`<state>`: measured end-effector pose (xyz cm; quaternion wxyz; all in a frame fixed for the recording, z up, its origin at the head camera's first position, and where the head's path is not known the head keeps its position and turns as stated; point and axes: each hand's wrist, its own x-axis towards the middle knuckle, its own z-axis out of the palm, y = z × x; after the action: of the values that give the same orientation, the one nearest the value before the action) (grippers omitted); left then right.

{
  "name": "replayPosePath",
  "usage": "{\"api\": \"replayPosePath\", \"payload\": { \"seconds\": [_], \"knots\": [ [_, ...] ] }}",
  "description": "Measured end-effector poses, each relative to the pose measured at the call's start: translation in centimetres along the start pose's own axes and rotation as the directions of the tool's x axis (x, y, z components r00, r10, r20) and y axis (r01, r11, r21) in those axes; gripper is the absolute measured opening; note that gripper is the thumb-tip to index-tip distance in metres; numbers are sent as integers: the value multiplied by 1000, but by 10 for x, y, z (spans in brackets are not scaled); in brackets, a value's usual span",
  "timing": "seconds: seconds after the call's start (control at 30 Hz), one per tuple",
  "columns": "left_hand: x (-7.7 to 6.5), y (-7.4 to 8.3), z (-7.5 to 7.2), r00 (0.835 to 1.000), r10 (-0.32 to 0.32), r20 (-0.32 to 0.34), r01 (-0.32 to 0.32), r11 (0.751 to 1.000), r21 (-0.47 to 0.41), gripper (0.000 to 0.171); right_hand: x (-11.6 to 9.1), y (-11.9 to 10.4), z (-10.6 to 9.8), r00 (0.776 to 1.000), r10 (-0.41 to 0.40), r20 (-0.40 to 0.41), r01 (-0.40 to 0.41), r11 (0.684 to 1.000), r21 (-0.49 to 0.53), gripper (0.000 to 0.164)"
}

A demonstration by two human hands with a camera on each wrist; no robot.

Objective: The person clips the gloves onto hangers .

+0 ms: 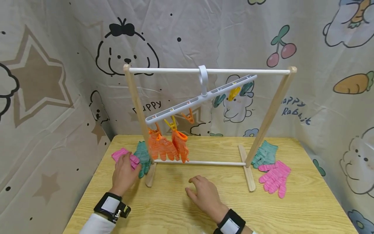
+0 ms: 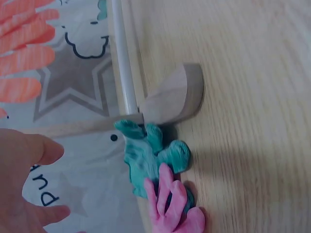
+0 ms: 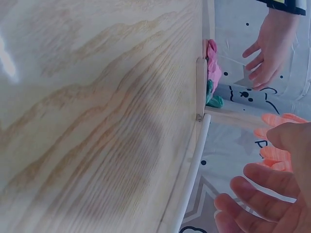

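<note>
My left hand [image 1: 125, 175] hovers over a pink glove [image 1: 124, 155] at the table's left; the left wrist view shows its fingers apart from the glove. Partly under that pink glove [image 2: 177, 208] lies a green glove [image 2: 146, 155]. Over the table's middle, my right hand [image 1: 205, 195] holds nothing, its fingers loosely bent. Two orange gloves, one spread [image 1: 163, 148] and one seen edge-on [image 1: 180, 146], hang from an orange clothespin [image 1: 157, 127] and a yellow clothespin [image 1: 172, 123]. These are on the low left end of a tilted white clip hanger [image 1: 187, 104].
A wooden rack with a white top bar [image 1: 172, 70] carries the hanger by its hook [image 1: 203, 78]. Its feet [image 1: 247, 172] stand on the table [image 1: 175, 208]. At right lie another green glove [image 1: 266, 154] and pink glove [image 1: 275, 177]. Unused clothespins include a yellow one [image 1: 234, 93].
</note>
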<state>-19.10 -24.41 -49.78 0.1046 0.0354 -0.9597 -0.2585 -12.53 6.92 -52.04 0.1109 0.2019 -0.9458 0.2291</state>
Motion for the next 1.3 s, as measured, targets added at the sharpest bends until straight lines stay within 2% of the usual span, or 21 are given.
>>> {"api": "replayPosePath", "payload": {
  "seconds": [0.17,0.33,0.57,0.73,0.97,1.1,1.2,1.3],
  "knots": [
    [12,-9,2,997,-34,70,31,999,41,80,0,-1,0,1000,-4,-2,4,1000,6,26],
    [20,-18,5,985,-95,145,85,994,70,89,0,-2,0,1000,-13,-10,13,1000,6,25],
    [33,-35,9,964,-138,229,117,988,101,92,-1,0,2,1000,-8,-7,8,1000,0,24],
    [43,-53,15,955,-194,224,175,979,102,90,-1,-1,1,1000,-13,-13,13,1000,3,25],
    [48,-74,23,919,-295,262,264,953,145,72,2,-4,0,1000,-16,-20,16,1000,8,26],
    [48,-79,26,929,-304,213,264,944,199,63,5,-5,0,1000,-24,-11,24,1000,9,26],
    [47,-77,25,941,-289,178,249,944,217,60,8,-6,-1,1000,-27,0,27,1000,7,26],
    [47,-74,23,942,-289,169,250,943,218,57,10,-7,-3,1000,-30,7,30,1000,3,26]
  ]
}}
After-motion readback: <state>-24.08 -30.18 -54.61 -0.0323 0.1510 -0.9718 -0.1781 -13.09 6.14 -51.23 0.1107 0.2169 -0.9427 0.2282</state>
